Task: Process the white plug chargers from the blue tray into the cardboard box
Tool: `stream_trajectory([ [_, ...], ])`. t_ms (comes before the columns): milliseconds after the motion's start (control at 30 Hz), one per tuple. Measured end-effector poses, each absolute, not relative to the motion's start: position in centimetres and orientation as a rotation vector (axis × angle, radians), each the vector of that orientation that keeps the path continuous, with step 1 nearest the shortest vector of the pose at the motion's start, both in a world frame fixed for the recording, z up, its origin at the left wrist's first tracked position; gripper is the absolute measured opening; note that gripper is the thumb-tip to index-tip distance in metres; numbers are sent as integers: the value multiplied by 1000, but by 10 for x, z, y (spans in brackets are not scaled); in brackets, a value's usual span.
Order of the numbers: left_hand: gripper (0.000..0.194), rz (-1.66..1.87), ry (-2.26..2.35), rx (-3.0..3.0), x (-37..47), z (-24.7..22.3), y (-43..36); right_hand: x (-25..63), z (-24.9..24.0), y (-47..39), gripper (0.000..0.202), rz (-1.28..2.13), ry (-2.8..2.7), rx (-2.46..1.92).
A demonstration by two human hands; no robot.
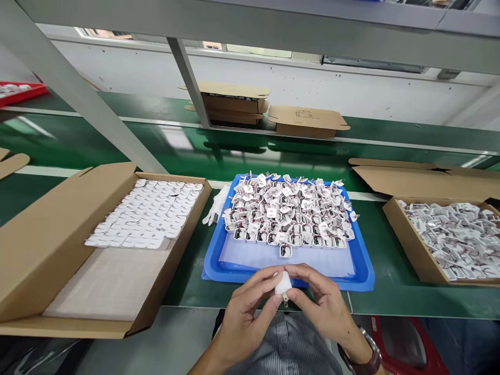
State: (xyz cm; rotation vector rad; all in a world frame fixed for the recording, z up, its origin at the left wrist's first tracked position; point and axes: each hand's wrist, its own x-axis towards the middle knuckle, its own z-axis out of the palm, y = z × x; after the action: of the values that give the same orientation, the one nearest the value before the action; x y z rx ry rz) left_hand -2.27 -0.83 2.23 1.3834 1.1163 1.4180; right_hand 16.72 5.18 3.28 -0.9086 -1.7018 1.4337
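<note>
White plug (283, 285) upright, prongs down

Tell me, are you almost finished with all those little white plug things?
Not nearly. Done: neat rows of white pieces fill about half of the left box. In hand: the left hand and right hand together hold one white plug. Left: the heaped blue tray and the right box, both holding many loose parts.

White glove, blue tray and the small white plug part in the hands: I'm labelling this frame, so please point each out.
white glove (217, 207), head view, on its palm.
blue tray (363, 271), head view, on its right rim.
white plug part (283, 284), head view, on its white body between both hands' fingertips.
</note>
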Motion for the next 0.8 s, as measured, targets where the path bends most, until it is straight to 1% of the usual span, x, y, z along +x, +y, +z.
stream_trajectory([
  [133, 42, 1434, 1105, 1325, -21, 23, -10, 168, 32, 55, 33, 1511, -1650, -918],
  [467, 46, 1453, 1054, 1287, -18, 20, -10, 172, 36, 53, 30, 1473, -1752, -857],
  [667, 39, 1473, 1077, 1212, -16, 23, -11, 170, 33, 50, 34, 1516, -1733, -828],
  [800, 34, 1457, 1063, 1177, -14, 24, -10, 170, 31, 48, 28, 1500, -1698, -832],
])
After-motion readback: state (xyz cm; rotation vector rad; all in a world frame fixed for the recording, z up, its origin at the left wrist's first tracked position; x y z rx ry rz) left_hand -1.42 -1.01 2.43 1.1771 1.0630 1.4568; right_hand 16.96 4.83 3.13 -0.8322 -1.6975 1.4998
